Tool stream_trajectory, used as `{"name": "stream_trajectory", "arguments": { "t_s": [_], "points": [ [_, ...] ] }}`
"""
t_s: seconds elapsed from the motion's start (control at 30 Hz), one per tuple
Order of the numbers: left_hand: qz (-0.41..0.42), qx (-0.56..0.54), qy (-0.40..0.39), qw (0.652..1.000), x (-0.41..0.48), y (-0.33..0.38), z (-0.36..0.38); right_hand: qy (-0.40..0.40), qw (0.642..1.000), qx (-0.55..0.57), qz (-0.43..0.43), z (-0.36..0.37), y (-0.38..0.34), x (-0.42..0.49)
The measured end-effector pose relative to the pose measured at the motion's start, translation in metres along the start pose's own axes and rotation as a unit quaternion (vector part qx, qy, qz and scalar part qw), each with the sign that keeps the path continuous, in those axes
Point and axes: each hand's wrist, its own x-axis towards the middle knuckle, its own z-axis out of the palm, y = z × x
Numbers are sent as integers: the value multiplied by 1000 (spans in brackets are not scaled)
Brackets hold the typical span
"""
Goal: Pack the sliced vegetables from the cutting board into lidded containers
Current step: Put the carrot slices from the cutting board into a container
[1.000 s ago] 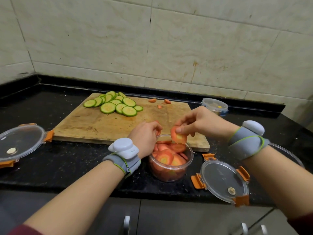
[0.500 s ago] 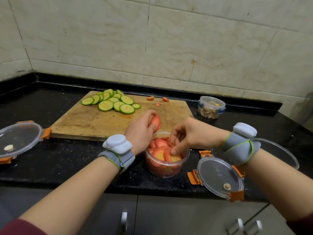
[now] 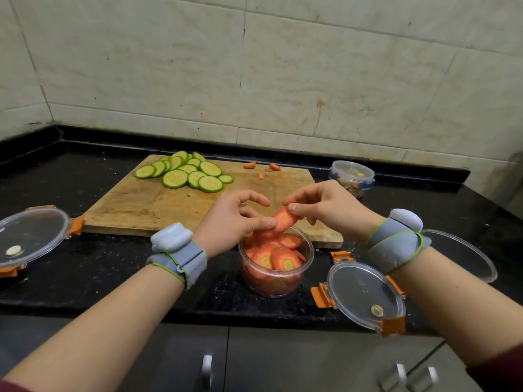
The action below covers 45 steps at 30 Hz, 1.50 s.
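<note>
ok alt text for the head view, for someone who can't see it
A person's left hand and right hand hold one carrot slice between fingertips just above a clear round container almost full of carrot slices, on a black counter. Behind, green vegetable slices lie on a wooden cutting board; a loose lid lies right of the container.

Each bare forearm wears a grey fabric wristband [image 3: 181, 258] edged lime green, carrying a pale rounded plastic pod [image 3: 406, 219]; maroon sleeves [image 3: 501, 363] show nearest.

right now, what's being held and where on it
One carrot slice, held over the container. The right hand pinches its upper right edge and the left hand pinches its lower left edge.
</note>
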Motion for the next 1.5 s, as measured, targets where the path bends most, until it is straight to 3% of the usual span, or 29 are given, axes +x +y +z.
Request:
{"name": "stream_trajectory", "arguments": {
  "t_s": [0.13, 0.23, 0.47, 0.57, 0.77, 1.07, 1.5],
  "points": [
    [-30, 42, -42, 998, 0, -4, -7, -75, 995, 32, 55, -15, 0, -1],
    [-20, 91, -32, 995, -1, -6, -8, -136, 988, -29, 63, -14, 2, -3],
    [55, 260, 43, 963, -10, -15, 0, -103, 991, -89, -2, 2, 7, -5],
    [59, 262, 35, 963, -11, -18, 0, -86, 987, -136, -15, 0, 4, -7],
    [76, 273, 0, 959, -11, -15, 0, -128, 966, -225, -11, -6, -4, -11],
    [72, 241, 18, 968, -10, -23, 8, -118, 939, -313, -75, 1, 2, -12],
    [60, 219, 9, 974, -10, -28, 11, -176, 964, -199, -12, 0, -5, -19]
  ]
}}
